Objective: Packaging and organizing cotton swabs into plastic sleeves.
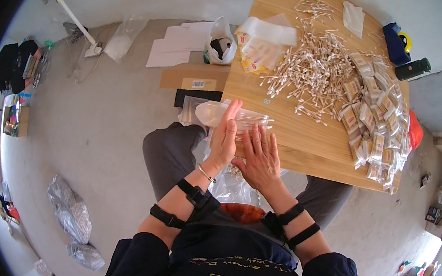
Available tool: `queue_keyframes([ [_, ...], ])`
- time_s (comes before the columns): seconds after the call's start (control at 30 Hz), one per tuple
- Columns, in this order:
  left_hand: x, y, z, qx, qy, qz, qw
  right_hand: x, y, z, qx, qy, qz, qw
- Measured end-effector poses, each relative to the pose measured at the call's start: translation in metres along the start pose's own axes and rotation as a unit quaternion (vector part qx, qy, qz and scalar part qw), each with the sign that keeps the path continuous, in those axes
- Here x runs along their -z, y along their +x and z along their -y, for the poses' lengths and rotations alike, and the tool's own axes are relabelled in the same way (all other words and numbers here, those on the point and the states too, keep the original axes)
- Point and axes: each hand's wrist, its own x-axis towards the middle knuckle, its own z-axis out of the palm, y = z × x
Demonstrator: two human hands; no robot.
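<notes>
At the table's near left edge, several cotton swabs [256,121] lie in a row, partly in what looks like a clear plastic bag [210,113]. My left hand [225,138] stands on edge across the bag, fingers stretched out. My right hand [259,156] lies with its fingers flat and pointing forward, the tips at the near side of the swabs. Neither hand is closed round anything. A large loose heap of cotton swabs [318,67] spreads over the wooden table [303,142] beyond my hands.
Small filled packets [375,115] are piled at the table's right. A navy tape dispenser [395,43] and a dark cylinder [413,69] stand behind them. Clear bags with yellow print [262,49] lie at the back left. A cardboard box [184,75] and white bag [222,41] sit left of the table.
</notes>
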Motion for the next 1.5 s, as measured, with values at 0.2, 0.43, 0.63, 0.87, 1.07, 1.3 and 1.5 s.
queue_keyframes([
  [0.2,-0.004,0.015,-0.004,-0.001,0.010,0.008,1.000,-0.004,0.023,-0.003,0.002,-0.029,-0.054,0.998],
  [0.43,-0.002,0.004,-0.012,0.009,0.012,-0.039,0.999,0.002,0.011,-0.011,-0.002,-0.015,-0.054,0.998],
  [0.63,-0.007,-0.003,-0.009,-0.015,0.039,-0.034,0.999,0.002,-0.005,-0.008,0.033,0.005,-0.009,0.999],
  [0.87,-0.006,0.002,-0.010,0.001,0.051,-0.024,0.998,0.005,0.010,-0.011,0.014,0.014,-0.022,1.000],
  [1.07,-0.003,0.006,0.004,-0.025,0.037,-0.042,0.998,0.016,0.033,-0.024,0.017,0.053,-0.089,0.995],
  [1.3,-0.009,0.008,-0.003,-0.030,0.084,-0.023,0.996,0.006,0.046,-0.035,0.022,0.147,-0.111,0.983],
  [1.5,-0.009,0.007,-0.007,-0.025,0.072,-0.022,0.997,0.001,0.036,-0.035,-0.065,0.332,-0.192,0.921],
])
